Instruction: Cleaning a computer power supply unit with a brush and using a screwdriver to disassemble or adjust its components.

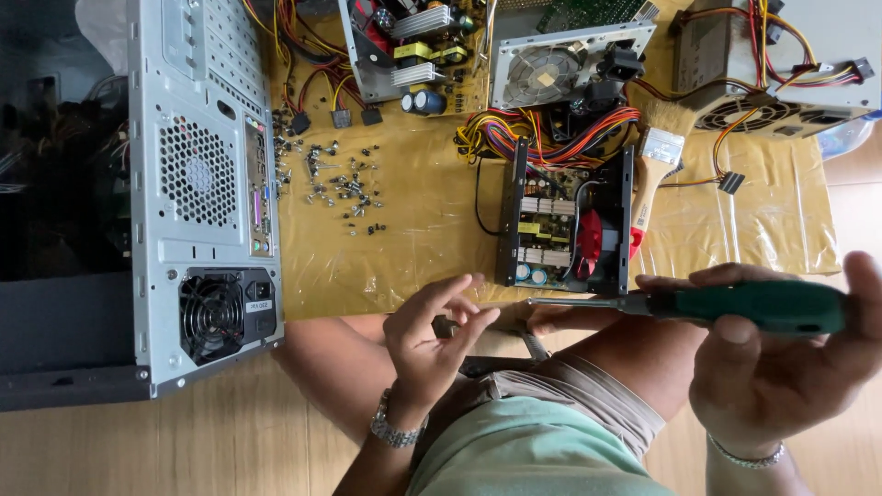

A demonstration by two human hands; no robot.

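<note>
Right now your right hand (781, 367) is wrapped around the green handle of a screwdriver (735, 305), fingers curled over the top and thumb up at the far end, so the tool lies level with its metal shaft pointing toward your left hand (430, 335). That left hand is held up over your knee with nothing in it that can be made out; the fingers are loosely bent and the fingertips (473, 312) are drawn close together just beside the tip of the shaft, and whether they touch it cannot be told. You wear a metal watch (395, 432) on the left wrist and a thin bracelet (746, 456) on the right. Just beyond the screwdriver, an opened power supply (565, 225) with a red fan sits on a yellow plastic sheet (413, 230) spread over the wooden floor (184, 441). A paintbrush (654, 170) with a pale handle lies just beside it. Loose screws (340, 184) are scattered on the sheet between the opened unit and a grey computer case (202, 184) lying on its side. Farther off are a closed power supply with a fan grille (551, 64), a bare circuit board (423, 50) and another grey power supply (781, 64), with bundles of coloured wires (542, 129) trailing among them.
</note>
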